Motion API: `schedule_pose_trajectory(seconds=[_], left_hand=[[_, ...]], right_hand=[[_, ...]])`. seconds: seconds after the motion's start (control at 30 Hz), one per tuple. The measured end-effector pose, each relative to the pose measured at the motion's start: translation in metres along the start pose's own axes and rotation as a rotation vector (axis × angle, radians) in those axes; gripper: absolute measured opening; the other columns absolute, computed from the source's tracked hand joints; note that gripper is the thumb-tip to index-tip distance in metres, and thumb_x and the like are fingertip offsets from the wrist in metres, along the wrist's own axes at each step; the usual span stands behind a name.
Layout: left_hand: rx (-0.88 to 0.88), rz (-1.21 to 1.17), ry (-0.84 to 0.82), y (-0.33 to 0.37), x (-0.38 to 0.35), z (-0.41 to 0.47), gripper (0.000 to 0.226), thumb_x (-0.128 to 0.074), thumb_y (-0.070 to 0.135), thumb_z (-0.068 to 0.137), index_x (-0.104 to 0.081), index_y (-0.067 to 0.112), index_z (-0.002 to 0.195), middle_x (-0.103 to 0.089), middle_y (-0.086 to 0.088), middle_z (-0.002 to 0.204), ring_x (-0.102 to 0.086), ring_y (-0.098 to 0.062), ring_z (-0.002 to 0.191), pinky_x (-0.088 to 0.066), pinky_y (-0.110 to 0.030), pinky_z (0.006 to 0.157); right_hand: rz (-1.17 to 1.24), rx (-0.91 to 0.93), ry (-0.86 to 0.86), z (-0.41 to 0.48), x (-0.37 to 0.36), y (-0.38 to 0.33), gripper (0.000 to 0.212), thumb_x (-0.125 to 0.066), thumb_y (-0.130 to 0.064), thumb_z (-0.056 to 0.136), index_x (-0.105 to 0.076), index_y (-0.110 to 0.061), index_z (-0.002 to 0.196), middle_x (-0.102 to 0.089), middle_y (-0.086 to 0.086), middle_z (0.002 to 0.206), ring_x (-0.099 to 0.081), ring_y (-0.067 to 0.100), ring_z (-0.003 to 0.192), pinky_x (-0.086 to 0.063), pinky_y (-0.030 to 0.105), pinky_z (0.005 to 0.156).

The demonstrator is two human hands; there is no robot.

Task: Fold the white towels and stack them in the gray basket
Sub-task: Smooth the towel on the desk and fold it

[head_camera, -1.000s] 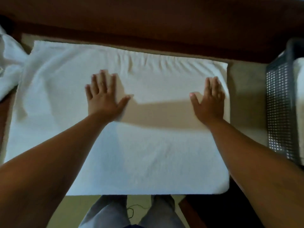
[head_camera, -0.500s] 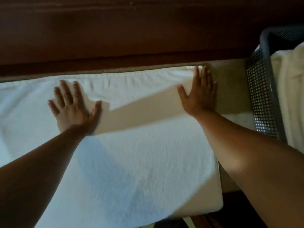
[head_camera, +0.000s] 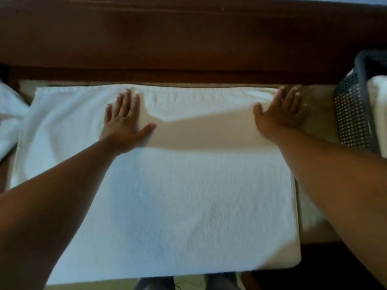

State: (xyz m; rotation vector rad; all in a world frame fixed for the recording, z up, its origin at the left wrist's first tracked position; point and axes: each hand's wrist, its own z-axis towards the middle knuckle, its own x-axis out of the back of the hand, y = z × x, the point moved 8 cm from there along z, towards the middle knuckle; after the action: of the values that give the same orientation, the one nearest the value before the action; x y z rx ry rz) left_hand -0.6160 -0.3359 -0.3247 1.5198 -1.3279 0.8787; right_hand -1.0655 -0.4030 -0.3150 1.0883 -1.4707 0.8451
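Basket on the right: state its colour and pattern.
The basket is dark gray, grid-perforated; head view.

A large white terry towel (head_camera: pixel 178 201) lies spread flat, centre; at far right a gray perforated plastic basket (head_camera: pixel 351 114) holds another white towel (head_camera: pixel 379 105).

On my feed the left forearm (head_camera: pixel 62 195) and right forearm (head_camera: pixel 335 174) are bare along all I can see. The left hand (head_camera: pixel 123 120) and right hand (head_camera: pixel 280 114) are bare too, nails short. Low down, grey trousers (head_camera: pixel 155 284) cover both legs.

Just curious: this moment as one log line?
left hand: flat on white towel | right hand: flat, towel's right edge | gray basket: right
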Motion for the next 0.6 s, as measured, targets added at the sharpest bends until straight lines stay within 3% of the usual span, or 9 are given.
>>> schedule_pose_trajectory(seconds=[0.03, 0.1, 0.17, 0.27, 0.33, 0.43, 0.5, 0.6], left_hand=[[0.008, -0.018, 0.011, -0.023, 0.002, -0.019, 0.097, -0.019, 0.083, 0.090, 0.012, 0.023, 0.161, 0.021, -0.001, 0.168, 0.020, -0.020, 0.154, 0.006, -0.049, 0.124], [0.203, -0.062, 0.086, -0.085, -0.004, -0.074, 0.095, -0.016, 0.081, 0.091, 0.008, 0.022, 0.161, 0.016, -0.002, 0.169, 0.014, -0.021, 0.155, 0.002, -0.047, 0.125], [0.452, -0.133, 0.151, -0.146, -0.016, -0.154, 0.097, -0.012, 0.081, 0.090, -0.001, 0.018, 0.162, 0.007, -0.006, 0.170, 0.005, -0.024, 0.157, -0.003, -0.048, 0.126], [0.579, -0.183, 0.190, -0.195, -0.041, -0.263, 0.094, -0.019, 0.075, 0.092, -0.014, 0.013, 0.161, -0.006, -0.010, 0.170, -0.008, -0.029, 0.156, -0.011, -0.048, 0.123], [0.626, -0.193, 0.205, -0.207, -0.053, -0.312, 0.092, -0.025, 0.072, 0.092, -0.022, 0.011, 0.160, -0.015, -0.011, 0.169, -0.016, -0.031, 0.155, -0.016, -0.050, 0.122], [0.741, -0.217, 0.226, -0.218, -0.069, -0.364, 0.092, -0.033, 0.073, 0.089, -0.036, 0.008, 0.154, -0.033, -0.014, 0.158, -0.032, -0.040, 0.142, -0.029, -0.055, 0.114], [0.778, -0.243, 0.241, -0.210, -0.068, -0.372, 0.093, -0.039, 0.078, 0.085, -0.043, 0.010, 0.147, -0.045, -0.017, 0.140, -0.041, -0.042, 0.126, -0.037, -0.057, 0.105], [0.857, -0.336, 0.263, -0.212, -0.070, -0.380, 0.091, -0.051, 0.083, 0.079, -0.052, 0.012, 0.137, -0.050, -0.016, 0.126, -0.045, -0.039, 0.116, -0.039, -0.053, 0.100]], right_hand=[[-0.014, -0.009, 0.026, -0.009, 0.006, -0.010, 0.083, -0.031, -0.056, 0.095, -0.006, -0.011, 0.160, 0.003, 0.017, 0.167, 0.002, 0.034, 0.155, -0.003, 0.059, 0.122], [0.042, 0.046, 0.080, -0.039, 0.013, -0.037, 0.076, -0.039, -0.037, 0.095, -0.011, -0.010, 0.160, 0.005, 0.017, 0.167, 0.004, 0.034, 0.155, -0.003, 0.058, 0.123], [0.078, 0.301, 0.040, -0.094, -0.001, -0.087, 0.072, -0.038, -0.033, 0.098, -0.009, -0.013, 0.161, 0.013, 0.013, 0.167, 0.012, 0.031, 0.154, 0.000, 0.055, 0.123], [0.101, 0.764, -0.109, -0.210, -0.027, -0.182, 0.070, -0.031, -0.044, 0.099, -0.015, -0.014, 0.160, 0.008, 0.011, 0.168, 0.011, 0.029, 0.155, -0.003, 0.058, 0.123], [0.058, 1.003, -0.170, -0.284, -0.039, -0.244, 0.073, -0.032, -0.050, 0.097, -0.019, -0.015, 0.159, 0.000, 0.010, 0.169, 0.005, 0.029, 0.155, -0.004, 0.062, 0.119], [-0.028, 1.223, -0.290, -0.366, -0.054, -0.341, 0.072, -0.036, -0.048, 0.100, -0.009, -0.022, 0.161, 0.010, 0.004, 0.168, 0.011, 0.027, 0.154, 0.001, 0.063, 0.119], [-0.062, 1.307, -0.312, -0.385, -0.052, -0.388, 0.077, -0.043, -0.034, 0.097, -0.001, -0.026, 0.161, 0.016, 0.003, 0.168, 0.014, 0.027, 0.154, -0.001, 0.063, 0.120], [-0.200, 1.609, -0.284, -0.423, -0.039, -0.459, 0.103, -0.053, -0.007, 0.080, 0.007, -0.032, 0.159, 0.013, 0.000, 0.168, 0.013, 0.024, 0.154, 0.001, 0.054, 0.123]])
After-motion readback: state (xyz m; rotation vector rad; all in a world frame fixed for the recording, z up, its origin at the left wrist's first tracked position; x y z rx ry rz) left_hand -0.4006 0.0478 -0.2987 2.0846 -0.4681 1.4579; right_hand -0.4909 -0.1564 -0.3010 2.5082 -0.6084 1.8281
